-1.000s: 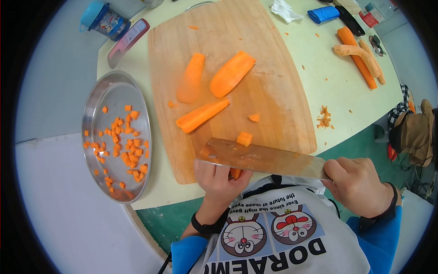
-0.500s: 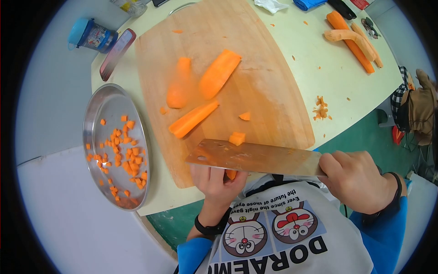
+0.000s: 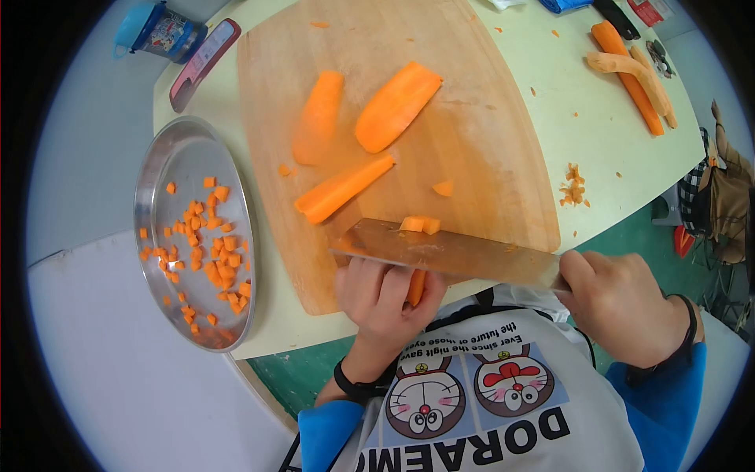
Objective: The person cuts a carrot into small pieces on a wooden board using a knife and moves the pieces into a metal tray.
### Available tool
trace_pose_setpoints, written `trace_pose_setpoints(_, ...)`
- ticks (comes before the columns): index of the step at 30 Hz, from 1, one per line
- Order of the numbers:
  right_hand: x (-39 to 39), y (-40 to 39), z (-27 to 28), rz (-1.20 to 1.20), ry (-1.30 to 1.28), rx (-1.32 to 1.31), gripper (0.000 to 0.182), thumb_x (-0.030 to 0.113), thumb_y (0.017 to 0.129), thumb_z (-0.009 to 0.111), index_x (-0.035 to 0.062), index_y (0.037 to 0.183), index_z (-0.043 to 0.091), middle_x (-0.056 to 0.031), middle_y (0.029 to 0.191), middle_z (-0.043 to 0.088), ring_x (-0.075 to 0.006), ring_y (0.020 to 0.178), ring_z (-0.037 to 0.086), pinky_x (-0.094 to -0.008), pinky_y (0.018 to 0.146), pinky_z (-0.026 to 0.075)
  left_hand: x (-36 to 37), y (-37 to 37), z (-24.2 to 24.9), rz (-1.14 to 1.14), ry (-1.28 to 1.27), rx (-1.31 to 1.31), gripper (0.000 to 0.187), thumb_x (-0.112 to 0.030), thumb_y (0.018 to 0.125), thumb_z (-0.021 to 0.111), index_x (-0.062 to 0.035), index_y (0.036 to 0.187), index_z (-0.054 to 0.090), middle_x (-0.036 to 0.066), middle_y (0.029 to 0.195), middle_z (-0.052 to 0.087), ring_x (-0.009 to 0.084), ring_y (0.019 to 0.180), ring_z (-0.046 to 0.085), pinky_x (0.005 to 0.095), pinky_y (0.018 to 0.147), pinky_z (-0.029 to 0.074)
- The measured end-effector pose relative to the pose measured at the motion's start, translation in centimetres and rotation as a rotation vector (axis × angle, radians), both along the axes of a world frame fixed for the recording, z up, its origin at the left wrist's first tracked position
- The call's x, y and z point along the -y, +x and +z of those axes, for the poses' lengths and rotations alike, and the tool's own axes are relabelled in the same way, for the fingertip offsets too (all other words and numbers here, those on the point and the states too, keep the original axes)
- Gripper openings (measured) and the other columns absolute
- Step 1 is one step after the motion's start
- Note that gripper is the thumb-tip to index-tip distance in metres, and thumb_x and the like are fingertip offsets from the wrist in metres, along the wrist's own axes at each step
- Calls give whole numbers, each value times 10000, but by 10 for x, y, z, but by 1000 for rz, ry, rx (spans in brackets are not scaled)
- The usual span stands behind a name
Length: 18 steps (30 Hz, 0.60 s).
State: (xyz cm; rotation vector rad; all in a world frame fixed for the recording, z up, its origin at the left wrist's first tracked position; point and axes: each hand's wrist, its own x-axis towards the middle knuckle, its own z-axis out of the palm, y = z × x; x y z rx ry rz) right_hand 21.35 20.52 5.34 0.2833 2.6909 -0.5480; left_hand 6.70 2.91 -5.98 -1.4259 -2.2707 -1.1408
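Observation:
My right hand (image 3: 617, 307) is closed round the handle of a broad cleaver (image 3: 472, 253), whose blade lies across the near part of the wooden cutting board (image 3: 495, 149). Close against the blade's near side, my left hand (image 3: 385, 299) grips a carrot piece (image 3: 417, 288), mostly hidden by the fingers and blade. Cut carrot bits (image 3: 421, 225) sit at the blade's far edge. Farther up the board lie a long carrot piece (image 3: 346, 189), a wide carrot chunk (image 3: 399, 108) and another carrot piece (image 3: 318, 118). A small carrot scrap (image 3: 443, 188) lies apart from them.
A steel tray (image 3: 145, 259) holding diced carrot stands left of the board. Behind it are a phone (image 3: 206, 64) and a blue-lidded jar (image 3: 161, 33). At the far right lie a whole carrot (image 3: 627, 77), pale peeled roots (image 3: 629, 66) and peel scraps (image 3: 574, 189).
The head view has shifted slightly, moving the board in the picture. More cut carrot now shows at the blade's far edge. Both hands keep their grips on the cleaver and the carrot piece.

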Motion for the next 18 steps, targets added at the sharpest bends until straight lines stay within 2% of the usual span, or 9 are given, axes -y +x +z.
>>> trace_pose_setpoints(7,-3,0,-2,-21,29,-124,221,167,765,638,30,756,464,-86,544,505,-258,460,543,-347,407,429,-1,2,-1,53,21,-64,259,-96,581,740,-83,791,589,24,718,546,188,575,482,300,528,294)
trace_pose_setpoints(11,-3,2,2,-122,-4,-189,217,174,766,646,43,768,473,-86,557,518,-268,480,547,-359,408,421,3,5,3,63,1,-32,308,-111,576,757,-59,840,607,39,755,550,193,609,491,300,552,320)
trace_pose_setpoints(13,-3,8,7,-92,-31,-215,213,167,766,646,42,767,473,-82,558,512,-264,476,541,-359,404,416,9,9,5,57,-16,9,328,-116,574,762,-49,857,612,45,769,551,197,627,495,301,566,334)
trace_pose_setpoints(15,-1,12,9,-65,-59,-240,209,159,765,645,42,766,473,-79,560,507,-261,472,535,-358,400,411,14,15,2,98,43,203,336,-104,579,754,-50,882,620,53,790,551,214,670,504,306,604,360)
trace_pose_setpoints(18,2,15,8,-14,-46,-209,198,146,766,642,41,765,475,-69,565,495,-254,463,522,-351,391,403,13,11,-4,46,103,84,327,-82,581,742,-57,883,619,52,790,553,231,696,509,316,626,372)
